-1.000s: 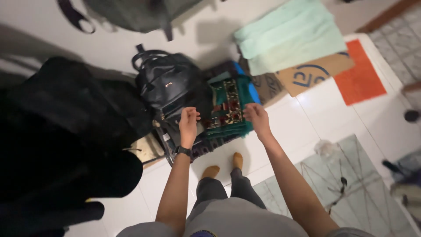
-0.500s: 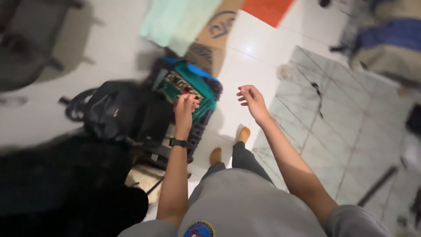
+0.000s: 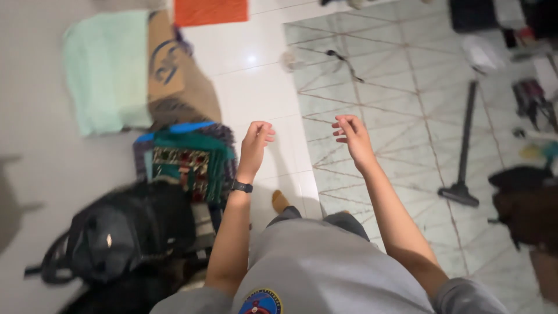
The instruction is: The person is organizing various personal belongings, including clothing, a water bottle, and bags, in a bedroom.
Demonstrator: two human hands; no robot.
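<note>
Though the frame is blurred, left hand (image 3: 256, 139) and right hand (image 3: 350, 135) seem empty, fingers loosely curled, raised beside the folded green patterned rug (image 3: 189, 163) on its pile.

White tiled floor (image 3: 256, 87) meets a pale green patterned mat (image 3: 407, 104) under bright light.

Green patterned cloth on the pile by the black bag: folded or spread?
Folded. The green patterned cloth lies as a compact stacked bundle with layered edges showing on the pile beside the black bag. Neither hand touches it.
</note>
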